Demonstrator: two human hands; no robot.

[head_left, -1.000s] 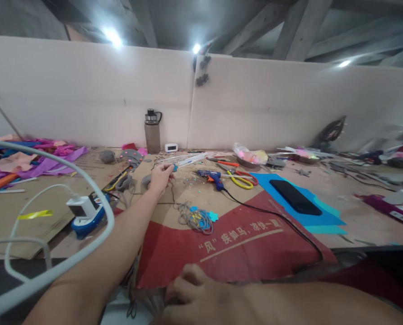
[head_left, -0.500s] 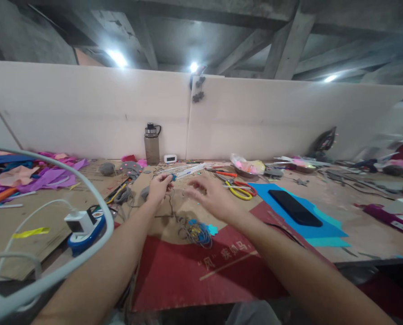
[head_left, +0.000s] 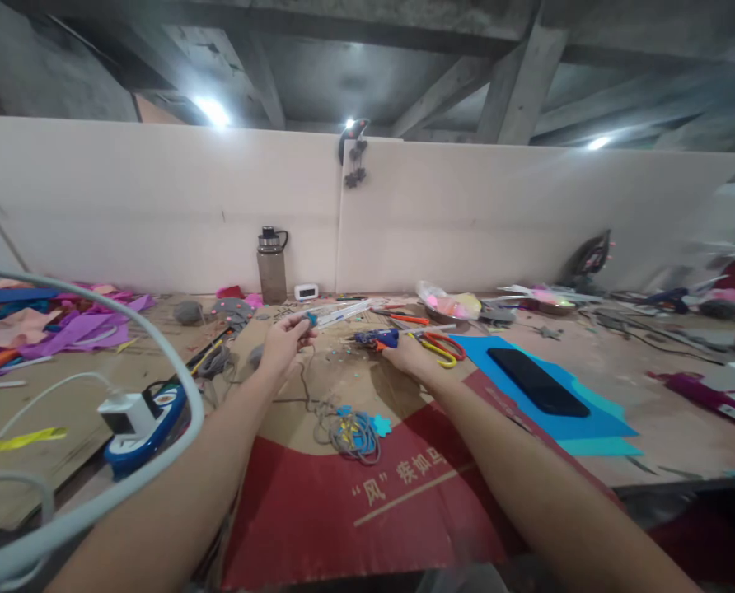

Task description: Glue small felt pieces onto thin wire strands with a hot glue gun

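Note:
My left hand (head_left: pixel 287 338) pinches a small dark blue piece (head_left: pixel 311 319) between thumb and fingertips; its exact kind is too small to tell. Grey yarn (head_left: pixel 306 380) hangs below that hand and runs to a loose tangle of yarn (head_left: pixel 350 436) on the cardboard. A light blue flower-shaped cutout (head_left: pixel 381 426) lies at the tangle's edge. My right hand (head_left: pixel 404 356) is closed around a blue glue gun (head_left: pixel 373 338) with an orange trigger. The gun's nozzle points left, toward my left hand, and a pale glue stick (head_left: pixel 440 328) sticks out behind it.
Scissors with yellow and red handles (head_left: pixel 447 349) lie just right of the glue gun. Beyond them a black phone (head_left: pixel 537 380) rests on blue sheets (head_left: pixel 596 424). A power strip (head_left: pixel 148 436) and a thick white cable (head_left: pixel 185 371) are at left. A bottle (head_left: pixel 272 272) stands behind.
My right hand, open and raised over the cardboard before, has moved slightly right and down and taken hold of the glue gun. My left hand keeps its pinch nearly in place.

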